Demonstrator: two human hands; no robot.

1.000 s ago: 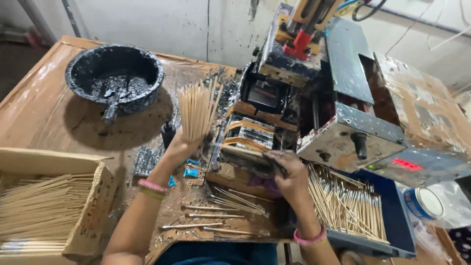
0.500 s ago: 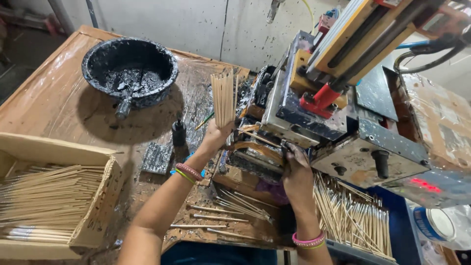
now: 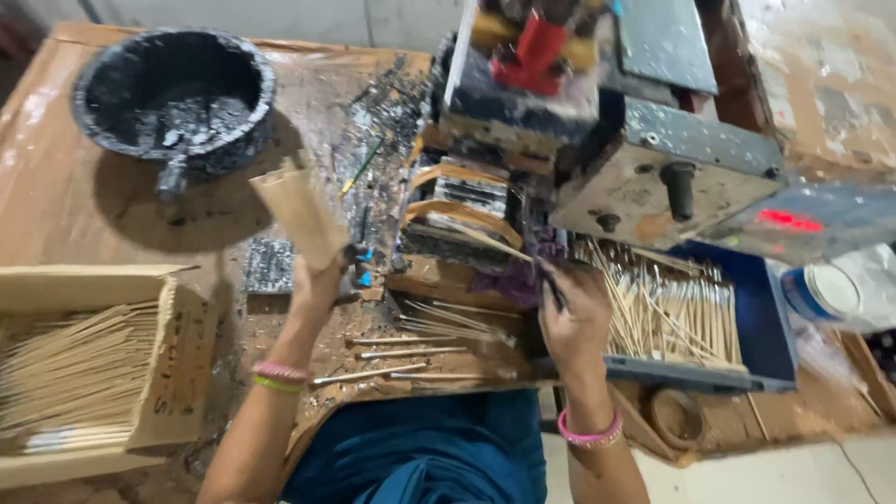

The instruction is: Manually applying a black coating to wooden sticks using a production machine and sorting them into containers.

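Observation:
My left hand (image 3: 317,280) grips a bundle of thin bamboo sticks (image 3: 299,215), held upright and tilted left, blurred by motion. My right hand (image 3: 574,317) reaches toward the front of the stained machine (image 3: 597,140), its blackened fingers pinching a single stick (image 3: 485,241) that leads into the machine's feed slot. Loose sticks (image 3: 420,336) lie on the board between my hands. Both wrists wear bangles.
A black paste-caked bowl (image 3: 173,93) stands at the far left. A cardboard box (image 3: 177,345) of raw sticks is at the near left. A blue tray (image 3: 765,327) under the machine holds several finished sticks. A roll of tape (image 3: 831,289) sits at the right.
The bundle in my left hand has swung left and lowered. The camera has moved closer and the view shifted right. My right hand stays at the machine's front.

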